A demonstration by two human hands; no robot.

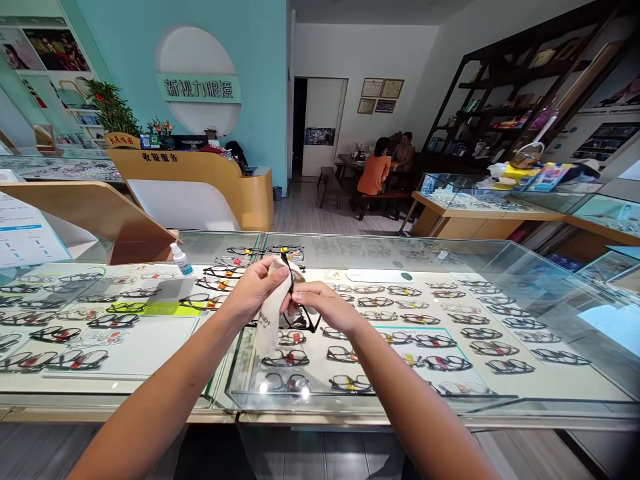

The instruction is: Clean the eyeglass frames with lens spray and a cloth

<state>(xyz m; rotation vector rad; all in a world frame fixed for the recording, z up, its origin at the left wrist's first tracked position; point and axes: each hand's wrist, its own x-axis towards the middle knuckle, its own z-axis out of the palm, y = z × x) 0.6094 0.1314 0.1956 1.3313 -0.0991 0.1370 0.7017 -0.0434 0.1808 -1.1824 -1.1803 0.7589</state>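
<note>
Above the glass counter, both my hands are closed around one pair of black-framed eyeglasses [313, 325]. A pale cleaning cloth [269, 325] with dark print is pinched in my left hand [254, 288] and wraps part of the frame, its loose end hanging down. My right hand [323, 303] grips the eyeglasses just beside the cloth, fingers bent inward. One dark temple sticks up between the hands. The fingers and the cloth hide much of the frame. A small white spray bottle [181, 260] with a blue label stands to the left of my hands.
Below me is a glass display case [505, 393] with rows of eyeglasses. Several more frames [213, 285] are just beyond and left of my hands. A brown wooden-backed stand [125, 227] is at left. Farther back are a reception desk [195, 167] and two seated people [375, 170].
</note>
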